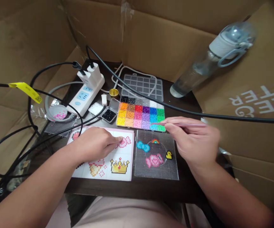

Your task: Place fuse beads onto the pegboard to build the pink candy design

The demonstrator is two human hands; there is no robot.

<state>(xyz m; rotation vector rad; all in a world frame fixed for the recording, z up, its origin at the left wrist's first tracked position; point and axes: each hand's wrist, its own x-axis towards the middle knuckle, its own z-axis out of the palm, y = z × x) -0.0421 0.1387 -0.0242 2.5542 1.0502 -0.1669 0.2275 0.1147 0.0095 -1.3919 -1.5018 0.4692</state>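
Observation:
My left hand [96, 143] rests on the pattern sheet [131, 158], its fingers curled and one digit touching the printed pink candy [125, 142]. Nothing shows in that hand. In my right hand [195, 141] is a pair of pink tweezers [186, 125], tips over the blue part of the bead box [140, 117]. Whether the tips hold a bead is too small to tell. Below them lies a clear pegboard [157, 172] bearing a blue bow [143, 146], a rainbow [155, 141], a yellow duck [169, 155] and a pink bead candy [154, 161].
A black cable [198, 114] crosses above the bead box. A power strip [86, 96], small boxes of white beads [95, 108] and black beads [108, 115], and a dish of pink beads [59, 113] stand left. A water bottle [196, 72] leans right; cardboard walls [156, 34] surround the table.

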